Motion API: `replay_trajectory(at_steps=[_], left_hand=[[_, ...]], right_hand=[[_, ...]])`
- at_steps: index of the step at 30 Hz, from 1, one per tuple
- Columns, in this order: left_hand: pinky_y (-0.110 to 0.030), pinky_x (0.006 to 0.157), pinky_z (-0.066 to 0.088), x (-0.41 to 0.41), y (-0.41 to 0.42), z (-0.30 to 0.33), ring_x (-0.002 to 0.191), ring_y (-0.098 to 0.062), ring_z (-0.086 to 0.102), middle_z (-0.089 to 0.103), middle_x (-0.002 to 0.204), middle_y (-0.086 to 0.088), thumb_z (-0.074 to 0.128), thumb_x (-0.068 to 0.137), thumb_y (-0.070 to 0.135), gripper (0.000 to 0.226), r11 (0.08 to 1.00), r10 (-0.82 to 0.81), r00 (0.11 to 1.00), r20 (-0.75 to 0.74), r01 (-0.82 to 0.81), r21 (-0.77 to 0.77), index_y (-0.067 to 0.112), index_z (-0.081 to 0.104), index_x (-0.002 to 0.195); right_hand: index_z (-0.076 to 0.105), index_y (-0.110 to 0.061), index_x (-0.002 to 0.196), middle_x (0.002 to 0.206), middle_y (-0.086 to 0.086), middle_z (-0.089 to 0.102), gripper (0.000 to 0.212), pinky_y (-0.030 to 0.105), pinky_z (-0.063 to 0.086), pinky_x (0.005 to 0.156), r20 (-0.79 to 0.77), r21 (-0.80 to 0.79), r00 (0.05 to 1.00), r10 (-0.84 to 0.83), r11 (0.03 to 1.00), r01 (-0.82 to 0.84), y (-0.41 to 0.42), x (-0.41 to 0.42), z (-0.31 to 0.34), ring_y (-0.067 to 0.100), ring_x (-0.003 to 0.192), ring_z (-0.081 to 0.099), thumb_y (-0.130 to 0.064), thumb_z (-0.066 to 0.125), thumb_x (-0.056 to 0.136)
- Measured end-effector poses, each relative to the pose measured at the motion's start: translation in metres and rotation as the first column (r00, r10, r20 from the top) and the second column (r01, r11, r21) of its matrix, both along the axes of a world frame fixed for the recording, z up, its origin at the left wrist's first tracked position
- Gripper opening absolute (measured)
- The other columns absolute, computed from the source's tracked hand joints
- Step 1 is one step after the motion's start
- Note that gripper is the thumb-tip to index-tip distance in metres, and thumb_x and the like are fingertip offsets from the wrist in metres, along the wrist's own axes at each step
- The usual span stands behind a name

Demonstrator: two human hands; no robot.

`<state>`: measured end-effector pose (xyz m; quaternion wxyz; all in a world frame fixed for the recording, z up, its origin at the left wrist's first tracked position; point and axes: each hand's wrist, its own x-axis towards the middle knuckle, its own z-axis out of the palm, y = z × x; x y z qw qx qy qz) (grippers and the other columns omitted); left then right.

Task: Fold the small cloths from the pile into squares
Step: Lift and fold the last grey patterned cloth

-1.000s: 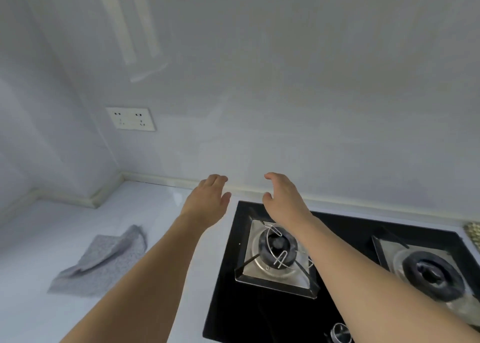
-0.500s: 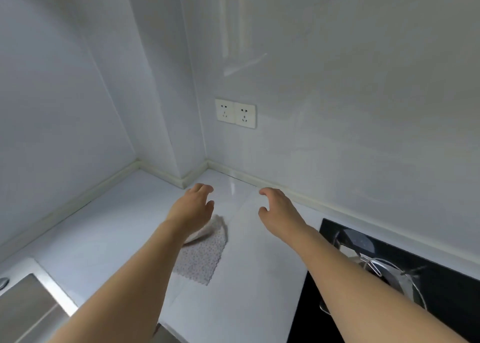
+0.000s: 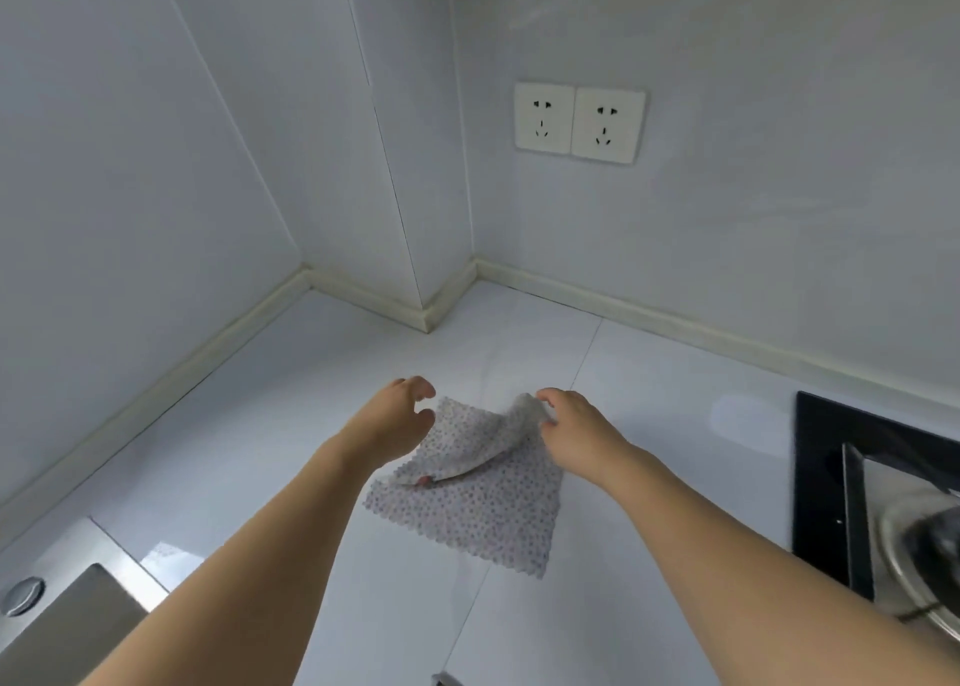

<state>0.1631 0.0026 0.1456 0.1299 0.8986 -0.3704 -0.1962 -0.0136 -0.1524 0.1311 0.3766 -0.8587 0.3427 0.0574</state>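
Observation:
A small pile of white cloths (image 3: pixel 483 508) with grey dots and zigzag edges lies on the white counter (image 3: pixel 249 441) in front of me. The top cloth (image 3: pixel 467 438) is lifted at its far right corner. My right hand (image 3: pixel 574 425) pinches that raised corner. My left hand (image 3: pixel 397 420) hovers at the pile's far left corner with fingers curled and apart, holding nothing.
A black gas hob (image 3: pixel 872 493) with a steel burner sits at the right. A steel sink (image 3: pixel 62 618) is at the lower left. A double wall socket (image 3: pixel 579 124) hangs above. White walls close the counter at the back and left.
The view has swung left from the hob to the counter corner. Both hands came down onto the cloths, and my right hand took hold of the top cloth's corner.

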Motion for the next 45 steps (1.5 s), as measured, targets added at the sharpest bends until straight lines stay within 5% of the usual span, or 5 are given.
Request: replay_trajectory(at_steps=[7, 15, 22, 25, 45], left_hand=[[-0.032, 0.090, 0.043, 0.037, -0.047, -0.085, 0.120, -0.024, 0.049, 0.052, 0.137, -0.004, 0.047, 0.093, 0.020, 0.043, 0.994, -0.106, 0.992, 0.067, 0.105, 0.009, 0.022, 0.047, 0.136], [-0.033, 0.078, 0.035, 0.026, -0.051, -0.134, 0.100, -0.020, 0.035, 0.055, 0.112, 0.000, 0.039, 0.090, 0.017, 0.028, 0.990, -0.141, 0.957, 0.255, 0.142, 0.016, 0.019, 0.051, 0.115], [-0.030, 0.057, 0.035, -0.039, 0.010, -0.083, 0.074, -0.024, 0.048, 0.054, 0.084, -0.004, 0.044, 0.093, 0.016, 0.013, 0.941, -0.062, 0.952, 0.300, 0.156, -0.300, 0.021, 0.047, 0.081], [-0.029, 0.055, 0.034, -0.077, 0.044, -0.038, 0.067, -0.022, 0.045, 0.052, 0.075, -0.003, 0.046, 0.090, 0.014, 0.022, 0.929, -0.065, 0.955, 0.289, 0.164, -0.333, 0.024, 0.043, 0.071], [-0.033, 0.070, 0.051, -0.149, 0.082, 0.033, 0.080, -0.026, 0.060, 0.067, 0.087, -0.009, 0.060, 0.086, 0.017, 0.010, 0.798, -0.004, 0.991, 0.133, 0.083, -0.597, 0.010, 0.068, 0.087]], right_hand=[[0.041, -0.022, 0.142, 0.145, 0.009, 0.034, 0.048, 0.039, 0.029, 0.107, -0.148, -0.254, 0.986, -0.076, 0.967, 0.036, -0.046, 0.032, -0.074, 0.032, 0.132, 0.030, -0.045, 0.031, 0.100], [0.054, -0.030, 0.083, 0.103, -0.007, 0.048, 0.012, 0.034, 0.036, 0.088, 0.197, -0.182, 0.980, -0.030, 0.981, 0.067, -0.021, 0.044, -0.124, 0.018, 0.102, 0.041, -0.023, 0.063, 0.078], [0.052, -0.024, 0.104, 0.087, 0.001, 0.057, 0.034, 0.026, 0.044, 0.063, 0.485, 0.055, 0.872, -0.073, 0.997, 0.053, 0.027, -0.031, -0.095, 0.015, 0.074, 0.055, -0.004, 0.062, 0.080], [0.054, -0.015, 0.078, 0.074, 0.001, 0.052, 0.016, 0.027, 0.038, 0.059, 0.429, -0.024, 0.903, -0.017, 0.999, 0.030, 0.050, -0.081, -0.052, 0.015, 0.066, 0.049, -0.006, 0.066, 0.082], [0.057, -0.010, 0.083, 0.075, 0.003, 0.062, 0.016, 0.024, 0.051, 0.050, 0.567, 0.103, 0.794, -0.219, 0.975, 0.195, 0.073, -0.210, 0.036, 0.014, 0.065, 0.062, -0.014, 0.072, 0.085]])
